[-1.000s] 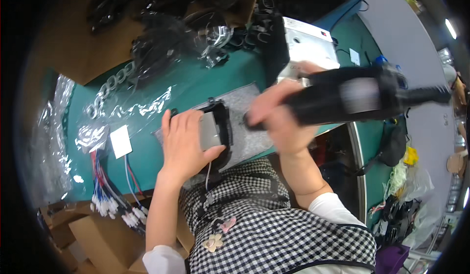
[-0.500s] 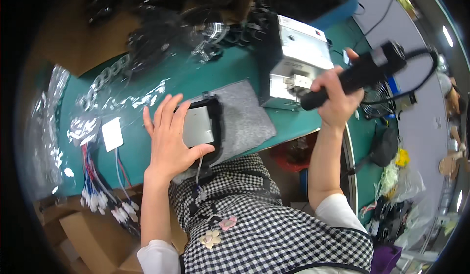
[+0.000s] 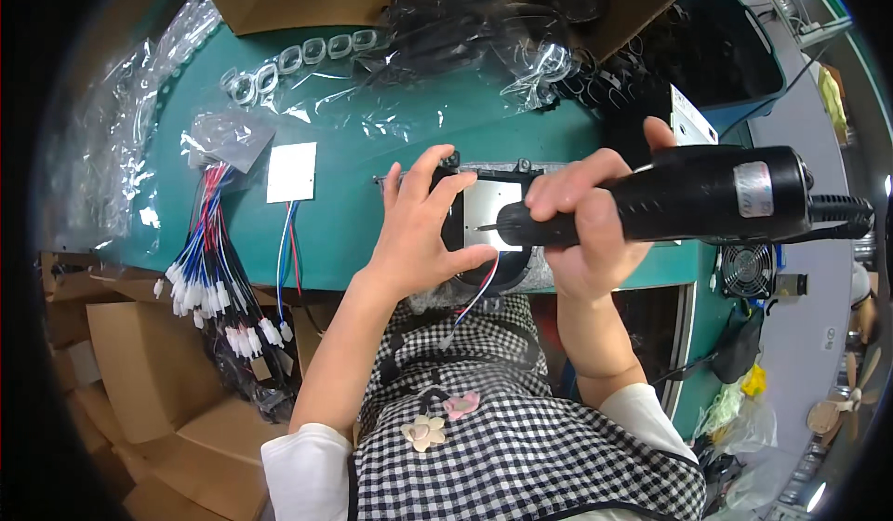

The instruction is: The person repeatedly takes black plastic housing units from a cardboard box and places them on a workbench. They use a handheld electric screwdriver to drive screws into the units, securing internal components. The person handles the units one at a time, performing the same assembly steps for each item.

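A silver rectangular plate [image 3: 488, 207] lies in a round-edged black housing [image 3: 513, 277] at the near edge of the green table. My left hand [image 3: 414, 228] brackets the plate, thumb at its near edge and bent forefinger at its far edge. A black electric screwdriver [image 3: 693, 195] is held almost level in my right hand [image 3: 595, 237]. Its thin bit points left over the plate; whether it touches cannot be made out. Red, white and blue wires [image 3: 485, 287] hang from the plate toward my checked apron. My right fingers and the tool cover part of the housing.
To the left lie another white plate [image 3: 292, 172] with wires and a bundle of wires with white connectors [image 3: 219, 251]. Cardboard boxes [image 3: 139, 363] stand lower left. Clear plastic film [image 3: 372, 116] spreads farther back. A blue bin [image 3: 763, 102] and a small fan [image 3: 747, 268] are at right.
My right hand has brought the screwdriver left and down from beside the white machine to over the plate. The left hand's fingers have bent around the plate. The view has turned.
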Tool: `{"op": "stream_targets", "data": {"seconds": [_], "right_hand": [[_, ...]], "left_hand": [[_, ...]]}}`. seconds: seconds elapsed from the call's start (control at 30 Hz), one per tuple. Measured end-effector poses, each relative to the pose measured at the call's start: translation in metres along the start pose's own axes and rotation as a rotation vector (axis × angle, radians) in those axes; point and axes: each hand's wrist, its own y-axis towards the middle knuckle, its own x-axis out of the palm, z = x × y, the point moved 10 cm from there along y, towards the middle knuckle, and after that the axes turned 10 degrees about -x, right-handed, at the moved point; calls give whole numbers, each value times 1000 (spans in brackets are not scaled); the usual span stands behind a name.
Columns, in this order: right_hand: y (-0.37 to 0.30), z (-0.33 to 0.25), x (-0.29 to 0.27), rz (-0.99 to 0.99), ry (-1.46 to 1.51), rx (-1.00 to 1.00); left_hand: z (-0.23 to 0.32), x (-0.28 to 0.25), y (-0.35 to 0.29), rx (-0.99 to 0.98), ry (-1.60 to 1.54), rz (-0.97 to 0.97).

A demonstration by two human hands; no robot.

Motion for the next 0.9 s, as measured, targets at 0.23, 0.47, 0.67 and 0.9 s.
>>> {"op": "stream_targets", "data": {"seconds": [0.23, 0.47, 0.67, 0.9], "right_hand": [[-5, 33, 19, -91, 66, 179], [-11, 41, 62, -716, 296, 172], [-12, 36, 40, -491, 147, 130], [52, -5, -90, 356, -287, 65]], "left_hand": [[-2, 0, 0, 1, -53, -9], [-12, 6, -1, -15, -173, -23], [-10, 4, -2, -9, -165, -15], [-46, -13, -10, -484, -699, 159]]}}
